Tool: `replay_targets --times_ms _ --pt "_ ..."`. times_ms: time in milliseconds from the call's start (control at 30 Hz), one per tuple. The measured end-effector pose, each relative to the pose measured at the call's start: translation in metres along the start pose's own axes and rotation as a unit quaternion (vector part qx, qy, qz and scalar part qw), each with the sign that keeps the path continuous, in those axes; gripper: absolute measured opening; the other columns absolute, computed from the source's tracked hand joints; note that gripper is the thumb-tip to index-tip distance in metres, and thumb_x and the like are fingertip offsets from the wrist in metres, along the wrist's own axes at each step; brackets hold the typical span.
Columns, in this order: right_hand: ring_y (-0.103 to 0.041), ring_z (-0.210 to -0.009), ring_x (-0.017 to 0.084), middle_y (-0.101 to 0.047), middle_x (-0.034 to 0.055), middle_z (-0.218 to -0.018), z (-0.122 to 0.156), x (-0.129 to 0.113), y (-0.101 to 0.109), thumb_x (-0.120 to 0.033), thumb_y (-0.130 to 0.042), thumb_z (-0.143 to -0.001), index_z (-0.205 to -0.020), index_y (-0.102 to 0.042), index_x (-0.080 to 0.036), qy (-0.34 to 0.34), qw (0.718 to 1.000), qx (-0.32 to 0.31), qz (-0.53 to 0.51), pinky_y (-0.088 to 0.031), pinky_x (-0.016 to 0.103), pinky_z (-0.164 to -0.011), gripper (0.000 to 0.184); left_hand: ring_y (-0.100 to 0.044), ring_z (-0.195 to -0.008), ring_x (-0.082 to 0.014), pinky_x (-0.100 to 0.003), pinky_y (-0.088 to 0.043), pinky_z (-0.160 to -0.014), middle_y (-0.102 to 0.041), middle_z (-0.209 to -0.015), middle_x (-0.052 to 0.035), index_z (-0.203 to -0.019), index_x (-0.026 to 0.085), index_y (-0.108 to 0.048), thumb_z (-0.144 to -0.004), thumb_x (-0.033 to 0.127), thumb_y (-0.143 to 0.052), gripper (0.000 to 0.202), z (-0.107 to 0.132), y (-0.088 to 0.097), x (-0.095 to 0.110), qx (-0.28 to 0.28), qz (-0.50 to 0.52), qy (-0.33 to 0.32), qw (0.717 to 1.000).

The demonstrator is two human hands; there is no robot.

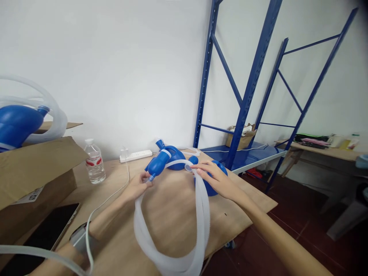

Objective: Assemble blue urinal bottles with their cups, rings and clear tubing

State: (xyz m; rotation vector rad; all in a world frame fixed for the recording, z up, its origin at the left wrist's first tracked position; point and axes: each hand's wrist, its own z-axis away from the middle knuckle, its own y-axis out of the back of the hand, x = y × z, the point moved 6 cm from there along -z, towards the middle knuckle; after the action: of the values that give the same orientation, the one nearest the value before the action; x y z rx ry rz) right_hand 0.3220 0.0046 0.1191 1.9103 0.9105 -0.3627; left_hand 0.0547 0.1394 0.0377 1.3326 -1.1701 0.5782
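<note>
Though corrugated, limp translucent hose (202,214)

Nothing properly readable here tbh. Bottle (94,161) on tabletop (172,209): red-and-white label, print too small to make out. Box (37,165) at left: pale sticker (28,195) on side, print blurred, can't read. No legible brand, number or sign elsewhere.

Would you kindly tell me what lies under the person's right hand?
The right hand rests on the white corrugated tube and a blue rounded piece on the wooden table. The hand covers the piece's top, so its shape is unclear.
</note>
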Motion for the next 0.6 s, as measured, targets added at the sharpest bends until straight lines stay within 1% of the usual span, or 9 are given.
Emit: replay_targets --times_ms 100,200,267,300,367,433,500,533,600 --pt "-0.054 -0.133 0.029 -0.066 0.0030 -0.137 0.006 0.002 -0.003 -0.053 -0.051 -0.100 -0.128 -0.070 -0.034 -0.048 0.997 -0.028 -0.048 -0.033 0.050 -0.120 0.039 -0.066 -0.098 -0.0305 -0.044 -0.049 -0.093 -0.071 -0.099 -0.0052 -0.099 0.022 -0.065 -0.074 0.035 -0.070 0.028 -0.004 -0.007 0.027 0.048 -0.043 -0.054 0.996" --pt "-0.052 -0.137 0.030 -0.063 0.0023 -0.144 0.007 0.005 -0.006 -0.057 -0.058 -0.096 -0.131 -0.069 -0.034 -0.081 0.991 -0.054 -0.095 -0.032 0.052 -0.122 0.043 -0.064 -0.111 -0.0289 -0.044 -0.047 -0.101 -0.067 -0.122 -0.0071 -0.116 0.024 -0.061 -0.082 0.026 -0.062 0.034 0.002 -0.015 0.060 0.082 -0.076 -0.135 0.984" --pt "-0.050 -0.139 0.032 -0.061 0.0040 -0.146 0.004 0.010 -0.009 -0.060 -0.062 -0.092 -0.132 -0.068 -0.033 -0.102 0.987 -0.053 -0.109 -0.030 0.054 -0.123 0.049 -0.061 -0.121 -0.0291 -0.044 -0.047 -0.105 -0.060 -0.137 -0.0113 -0.115 0.023 -0.063 -0.088 0.022 -0.055 0.028 0.013 -0.023 0.086 0.110 -0.120 -0.241 0.957" --pt "-0.050 -0.140 0.033 -0.061 0.0052 -0.146 0.002 0.012 -0.011 -0.062 -0.066 -0.089 -0.132 -0.068 -0.032 -0.110 0.987 -0.046 -0.111 -0.029 0.055 -0.123 0.053 -0.060 -0.124 -0.0287 -0.044 -0.048 -0.105 -0.058 -0.141 -0.0118 -0.114 0.023 -0.064 -0.090 0.021 -0.052 0.026 0.018 -0.028 0.095 0.117 -0.132 -0.280 0.944" --pt "-0.050 -0.139 0.035 -0.062 0.0079 -0.143 -0.003 0.015 -0.018 -0.063 -0.074 -0.081 -0.129 -0.069 -0.028 -0.123 0.985 -0.028 -0.116 -0.028 0.056 -0.123 0.060 -0.060 -0.127 -0.0281 -0.044 -0.051 -0.104 -0.055 -0.147 -0.0113 -0.113 0.024 -0.065 -0.094 0.018 -0.049 0.026 0.029 -0.042 0.107 0.121 -0.149 -0.326 0.926" --pt "-0.054 -0.135 0.035 -0.065 0.0095 -0.138 -0.008 0.015 -0.027 -0.064 -0.079 -0.076 -0.124 -0.071 -0.025 -0.128 0.981 0.001 -0.147 -0.032 0.054 -0.121 0.062 -0.061 -0.129 -0.0286 -0.044 -0.053 -0.103 -0.049 -0.155 -0.0110 -0.117 0.025 -0.064 -0.095 0.017 -0.048 0.029 0.038 -0.058 0.114 0.114 -0.161 -0.350 0.916" --pt "-0.058 -0.130 0.033 -0.069 0.0093 -0.132 -0.012 0.013 -0.037 -0.064 -0.079 -0.075 -0.120 -0.072 -0.024 -0.125 0.967 0.040 -0.219 -0.038 0.050 -0.118 0.061 -0.058 -0.133 -0.0309 -0.045 -0.052 -0.106 -0.040 -0.162 -0.0135 -0.127 0.023 -0.062 -0.095 0.016 -0.047 0.035 0.047 -0.074 0.121 0.087 -0.160 -0.373 0.910" --pt "-0.060 -0.128 0.032 -0.070 0.0087 -0.129 -0.013 0.013 -0.042 -0.063 -0.079 -0.075 -0.120 -0.071 -0.025 -0.122 0.955 0.059 -0.264 -0.042 0.048 -0.116 0.059 -0.053 -0.138 -0.0331 -0.047 -0.050 -0.109 -0.034 -0.165 -0.0153 -0.136 0.021 -0.057 -0.094 0.016 -0.049 0.043 0.051 -0.081 0.123 0.067 -0.157 -0.378 0.910" --pt "-0.063 -0.123 0.030 -0.073 0.0077 -0.121 -0.015 0.015 -0.046 -0.061 -0.078 -0.077 -0.116 -0.071 -0.025 -0.128 0.927 0.103 -0.338 -0.049 0.043 -0.109 0.054 -0.040 -0.148 -0.0365 -0.052 -0.043 -0.116 -0.024 -0.169 -0.0178 -0.153 0.017 -0.040 -0.090 0.021 -0.058 0.065 0.054 -0.089 0.128 0.017 -0.136 -0.381 0.914"
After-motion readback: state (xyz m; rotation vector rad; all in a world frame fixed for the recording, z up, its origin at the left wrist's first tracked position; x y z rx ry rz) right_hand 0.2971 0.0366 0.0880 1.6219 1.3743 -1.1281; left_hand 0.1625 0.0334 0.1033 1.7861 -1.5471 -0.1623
